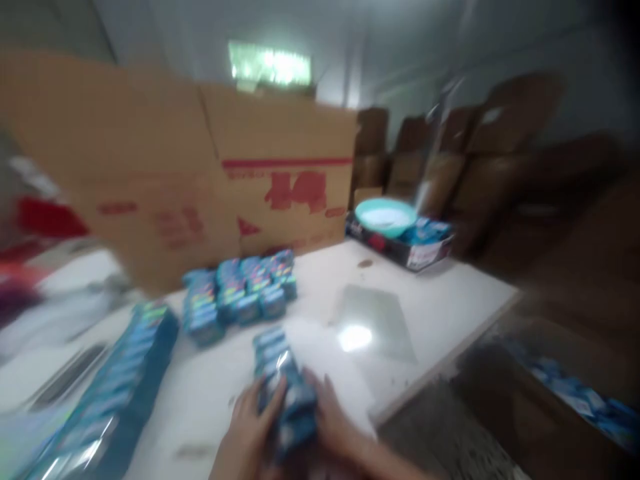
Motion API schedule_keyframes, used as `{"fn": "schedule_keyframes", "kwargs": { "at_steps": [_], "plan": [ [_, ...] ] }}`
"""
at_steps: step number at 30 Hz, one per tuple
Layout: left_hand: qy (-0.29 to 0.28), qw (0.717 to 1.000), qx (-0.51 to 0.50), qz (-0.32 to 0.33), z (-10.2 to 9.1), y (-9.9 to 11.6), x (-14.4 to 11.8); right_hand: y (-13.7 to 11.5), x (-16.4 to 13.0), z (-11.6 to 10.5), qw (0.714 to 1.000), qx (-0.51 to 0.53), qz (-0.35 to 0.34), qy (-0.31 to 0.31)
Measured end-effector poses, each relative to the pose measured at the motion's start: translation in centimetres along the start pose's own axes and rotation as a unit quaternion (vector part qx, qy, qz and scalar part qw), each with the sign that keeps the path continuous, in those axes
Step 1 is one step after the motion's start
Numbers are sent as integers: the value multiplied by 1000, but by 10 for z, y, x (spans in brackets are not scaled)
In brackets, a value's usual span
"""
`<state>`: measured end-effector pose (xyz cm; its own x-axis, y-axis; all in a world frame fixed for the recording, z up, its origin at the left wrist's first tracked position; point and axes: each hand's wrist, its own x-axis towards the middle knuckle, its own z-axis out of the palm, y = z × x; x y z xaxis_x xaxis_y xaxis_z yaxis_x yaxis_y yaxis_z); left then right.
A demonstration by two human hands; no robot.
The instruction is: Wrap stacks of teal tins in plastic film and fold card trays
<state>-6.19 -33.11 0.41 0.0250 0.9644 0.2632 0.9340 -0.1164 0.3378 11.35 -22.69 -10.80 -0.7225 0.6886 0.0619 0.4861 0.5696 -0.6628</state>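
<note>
The picture is blurred by motion. My left hand [247,430] and my right hand [333,420] press from both sides on a row of small blue packets [285,387] wrapped in shiny clear film, lying on the white table [430,300] near its front edge. Beyond it stand several more rows of the same blue packets [237,293]. A long wrapped block of blue packets [115,393] lies at the left.
A large open cardboard box [200,173] with red print stands behind the packets. A teal bowl [385,217] sits in a dark tray [420,253] at the table's far end. A box on the floor at right holds blue packets [575,393]. Brown cartons [465,147] are stacked behind.
</note>
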Motion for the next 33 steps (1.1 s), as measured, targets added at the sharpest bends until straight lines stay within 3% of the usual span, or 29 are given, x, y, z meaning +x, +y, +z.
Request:
{"fn": "schedule_keyframes", "kwargs": {
  "at_steps": [5,13,20,27,30,33],
  "plan": [
    [-46,998,-32,4,2,-1,0,5,-18,-4,990,112,-65,60],
    [-62,997,50,22,3,6,-11,0,-20,-12,993,12,-106,52],
    [-142,959,246,3,-7,43,10,2,-20,-15,991,-25,-121,43],
    [-217,931,293,-6,-15,67,31,11,-25,-23,988,21,-152,11],
    [-209,935,286,-19,-12,66,27,10,-31,-30,982,40,-181,-13],
    [-152,953,261,16,-2,58,19,9,-34,-31,981,4,-194,-23]
  ]
}}
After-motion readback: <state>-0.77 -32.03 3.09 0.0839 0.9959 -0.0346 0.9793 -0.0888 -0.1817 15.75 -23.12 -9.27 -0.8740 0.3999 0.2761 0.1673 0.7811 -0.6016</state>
